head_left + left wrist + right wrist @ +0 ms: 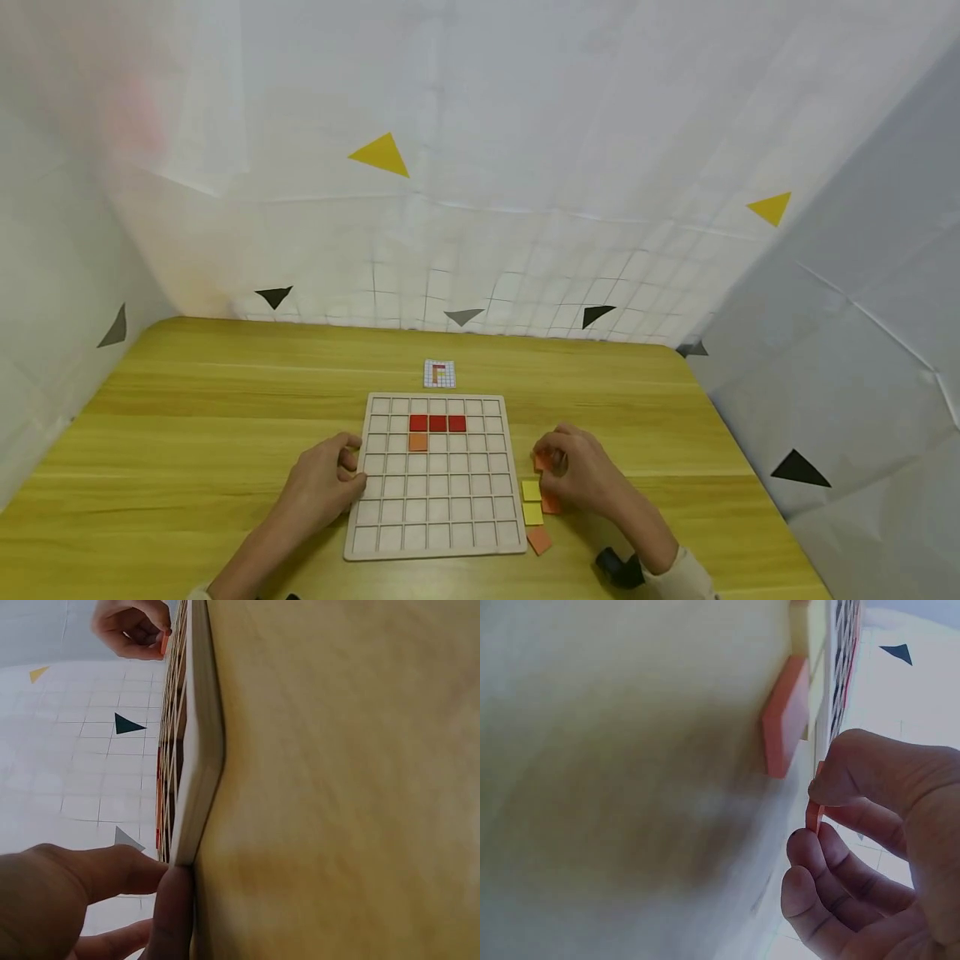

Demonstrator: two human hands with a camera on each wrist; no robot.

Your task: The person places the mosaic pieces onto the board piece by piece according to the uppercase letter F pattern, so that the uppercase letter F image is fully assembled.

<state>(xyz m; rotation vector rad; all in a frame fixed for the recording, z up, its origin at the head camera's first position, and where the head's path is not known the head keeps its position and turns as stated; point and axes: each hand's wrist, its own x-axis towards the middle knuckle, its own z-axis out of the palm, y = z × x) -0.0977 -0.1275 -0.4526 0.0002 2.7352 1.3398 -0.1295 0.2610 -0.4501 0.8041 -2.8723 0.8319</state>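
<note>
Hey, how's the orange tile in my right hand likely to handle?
The orange tile is probably stiff; it looks flat while pinched in your right hand. It's likely light, being small and thin. Its straight edges suggest it would slide rather than roll if laid flat and pushed.

A broad, creased, white sheet-like back wall stands behind the table, its lower part crossed by a thin dark grid. Two flat yellow triangles sit higher up on it, and two flat black triangles and a flat grey triangle sit low down. A pale grey-white left wall bears a dark grey triangle; a shadowed, creased, grey right wall bears a large black triangle. A faint pink blur tints the upper left. Soft light falls on the yellow, wood-grained table with rounded far corners
</note>
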